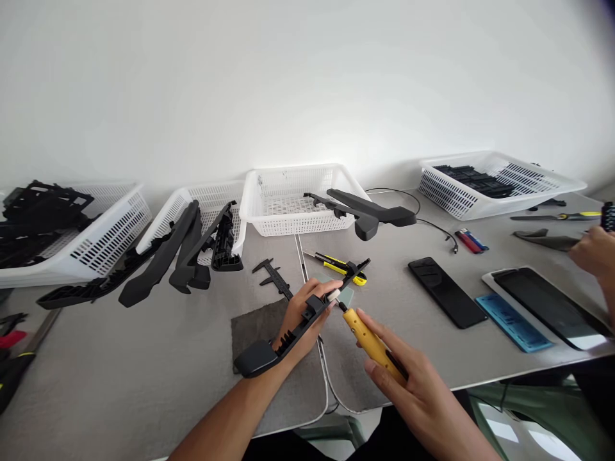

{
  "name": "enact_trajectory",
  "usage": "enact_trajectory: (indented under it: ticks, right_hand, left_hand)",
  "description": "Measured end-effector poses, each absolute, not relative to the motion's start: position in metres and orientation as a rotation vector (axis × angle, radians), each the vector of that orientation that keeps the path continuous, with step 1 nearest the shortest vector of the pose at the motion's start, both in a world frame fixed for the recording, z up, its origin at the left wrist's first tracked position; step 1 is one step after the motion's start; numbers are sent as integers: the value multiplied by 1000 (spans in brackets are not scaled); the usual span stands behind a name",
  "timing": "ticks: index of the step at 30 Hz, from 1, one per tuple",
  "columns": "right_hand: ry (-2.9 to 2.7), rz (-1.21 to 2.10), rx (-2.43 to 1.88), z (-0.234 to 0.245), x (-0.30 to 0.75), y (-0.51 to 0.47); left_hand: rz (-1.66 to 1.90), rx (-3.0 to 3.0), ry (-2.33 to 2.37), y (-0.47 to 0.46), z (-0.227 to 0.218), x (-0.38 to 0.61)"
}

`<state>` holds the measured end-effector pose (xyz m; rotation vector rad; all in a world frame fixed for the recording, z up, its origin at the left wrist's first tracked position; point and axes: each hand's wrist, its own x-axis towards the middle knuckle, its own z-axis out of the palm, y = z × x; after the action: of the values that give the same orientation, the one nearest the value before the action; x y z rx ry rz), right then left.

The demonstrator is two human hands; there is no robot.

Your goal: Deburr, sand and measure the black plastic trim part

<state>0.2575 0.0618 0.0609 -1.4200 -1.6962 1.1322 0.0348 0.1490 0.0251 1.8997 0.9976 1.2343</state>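
Note:
My left hand (307,307) is closed around a long black plastic trim piece (307,326), which runs slantwise with its wide end toward me. In my right hand (408,378) is a yellow handheld rotary tool (372,346) with a black collar. A small white round tip (332,295) at its front meets the trim piece beside my left fingers; exact contact is hard to make out. Under my left hand lies a dark grey cloth (252,326). Just beyond are a caliper (273,276) and a yellow-and-black utility knife (336,264).
White baskets stand along the wall: one (113,237) with black parts, another (230,192) with long trim pieces, a middle one (288,224) with trim pieces across its rim, and a right one (456,202). Phones (446,291) lie right, near another person's hand (593,253).

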Motion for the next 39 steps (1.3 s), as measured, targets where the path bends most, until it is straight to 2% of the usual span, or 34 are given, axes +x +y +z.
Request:
enact_trajectory:
  ticks: [39]
  right_hand:
    - [-1803,1091,-1406,64,260,67]
  left_hand:
    - [1214,1852,1033,149,23,34]
